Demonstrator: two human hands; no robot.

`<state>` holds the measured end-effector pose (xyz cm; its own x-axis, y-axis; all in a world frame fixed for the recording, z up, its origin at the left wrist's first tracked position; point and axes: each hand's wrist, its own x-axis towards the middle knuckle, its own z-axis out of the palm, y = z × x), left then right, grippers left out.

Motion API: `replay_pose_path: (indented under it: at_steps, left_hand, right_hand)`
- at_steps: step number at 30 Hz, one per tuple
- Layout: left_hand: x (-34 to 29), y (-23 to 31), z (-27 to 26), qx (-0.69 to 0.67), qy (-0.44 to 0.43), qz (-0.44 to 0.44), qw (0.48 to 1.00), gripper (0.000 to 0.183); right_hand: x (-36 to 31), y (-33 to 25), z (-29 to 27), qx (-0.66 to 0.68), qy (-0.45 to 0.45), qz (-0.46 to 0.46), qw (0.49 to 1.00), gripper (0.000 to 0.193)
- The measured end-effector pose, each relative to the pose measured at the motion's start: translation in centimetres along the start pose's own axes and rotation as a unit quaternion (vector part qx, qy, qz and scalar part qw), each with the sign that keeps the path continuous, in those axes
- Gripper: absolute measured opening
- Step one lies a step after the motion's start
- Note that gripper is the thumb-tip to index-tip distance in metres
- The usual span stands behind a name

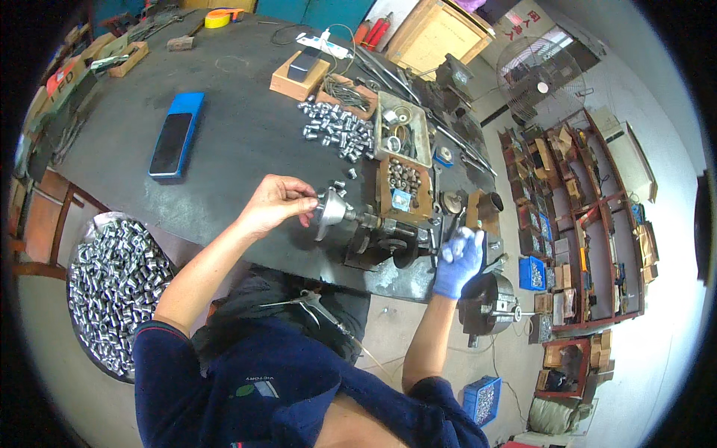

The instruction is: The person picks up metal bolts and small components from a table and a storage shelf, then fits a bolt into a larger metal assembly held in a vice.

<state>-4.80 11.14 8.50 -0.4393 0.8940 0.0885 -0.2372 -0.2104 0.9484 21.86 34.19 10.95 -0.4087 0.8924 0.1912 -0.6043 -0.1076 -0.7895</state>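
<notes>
My bare left hand (278, 204) reaches over the bench edge, thumb and fingers pinched together at the face of a silver, flared metal chuck (330, 213). Whatever is between those fingertips is too small or hidden to name. The chuck sits on the end of a dark bench-mounted spindle machine (387, 243). My right hand (459, 263), in a pale blue glove, is closed at the machine's right end; what it grips cannot be made out. Several small silver metal fittings (337, 128) lie heaped on the bench beyond the chuck.
On the left, a big round container holds many fittings (119, 299). A blue-edged phone-like device (176, 136) lies on the dark bench (224, 127). Beyond the chuck are a parts tray (382, 112) and a cardboard box (385, 196). An air blow gun (314, 302) rests by my lap; a vise-like machine (489, 306) stands right.
</notes>
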Motion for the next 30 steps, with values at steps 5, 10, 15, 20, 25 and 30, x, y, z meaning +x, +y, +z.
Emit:
replay_pose_path:
  at_steps: [5, 10, 15, 20, 25, 30]
  left_hand:
    - [0.1, 0.6, 0.1, 0.003, -0.006, -0.008, 1.000, 0.022]
    - [-0.2, 1.3, 0.2, 0.041, 0.008, 0.002, 0.999, 0.021]
    - [-4.4, 2.3, -4.6, 0.129, 0.087, -0.006, 0.988, 0.019]
    - [-15.0, 3.8, -11.6, 0.284, 0.276, -0.038, 0.917, 0.011]
    - [-26.5, 4.5, -16.6, 0.431, 0.363, -0.160, 0.810, 0.012]
    - [-22.1, 5.3, -15.3, 0.692, 0.275, -0.060, 0.664, 0.020]
  right_hand:
    - [-4.1, 2.9, -4.6, -0.020, 0.064, 0.095, 0.993, 0.034]
    - [1.2, 8.4, -6.4, -0.099, 0.151, 0.107, 0.978, 0.022]
    - [6.1, 6.2, -2.9, -0.158, 0.128, 0.058, 0.977, 0.027]
    - [2.5, 1.6, 0.1, 0.016, 0.061, -0.053, 0.997, 0.019]
    - [-3.9, 0.9, -2.4, -0.010, 0.064, -0.041, 0.997, 0.032]
    - [-4.8, 5.6, -6.3, -0.022, 0.198, 0.081, 0.977, 0.026]
